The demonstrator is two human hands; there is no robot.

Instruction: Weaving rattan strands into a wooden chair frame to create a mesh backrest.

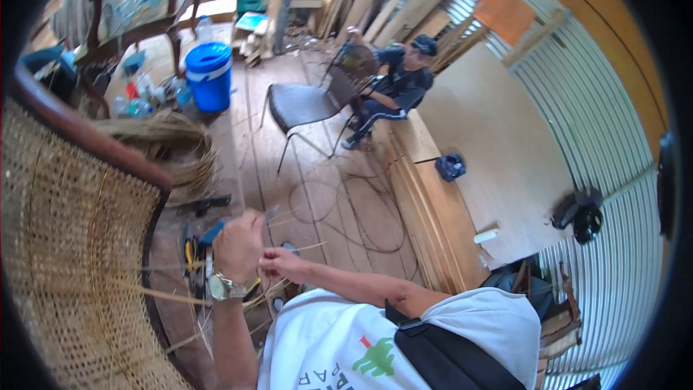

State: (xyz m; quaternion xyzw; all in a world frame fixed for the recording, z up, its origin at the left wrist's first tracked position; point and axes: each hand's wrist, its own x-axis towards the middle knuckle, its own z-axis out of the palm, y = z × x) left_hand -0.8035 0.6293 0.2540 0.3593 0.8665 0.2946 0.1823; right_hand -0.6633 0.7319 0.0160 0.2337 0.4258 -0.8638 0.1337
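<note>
My left hand, with a wristwatch on its wrist, is closed in a fist in front of me. A small pale pointed piece shows at its top, too blurred to name. Close against it, my right hand pinches a thin cane strand that sticks out to the right. To the left stands a woven cane panel in a dark curved wooden frame. Loose strands run from its weave toward my hands.
Tools lie on the plank floor beside the panel, near a coil of cane. Beyond are a blue bucket and a chair. A seated person works on a woven piece. A pale board lies at the right.
</note>
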